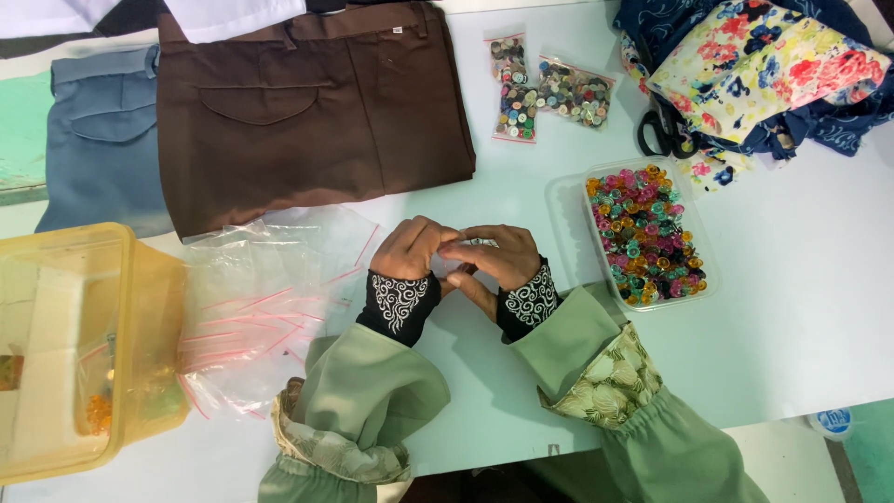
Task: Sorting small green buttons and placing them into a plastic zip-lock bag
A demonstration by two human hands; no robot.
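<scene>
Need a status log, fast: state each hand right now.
Left hand: fingers pinched shut on a small clear bag.
Right hand: pinched shut on the same bag.

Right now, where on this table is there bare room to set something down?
Bare table lies right of the button tray, below the floral fabric, and in a smaller strip between the sleeves. The left is crowded: plastic bags, yellow bin, brown trousers.

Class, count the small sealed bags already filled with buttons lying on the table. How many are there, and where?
3, all beyond the hands beside the brown trousers: a small upper bag, a lower bag, and a right bag. Overlaps may hide more.
</scene>
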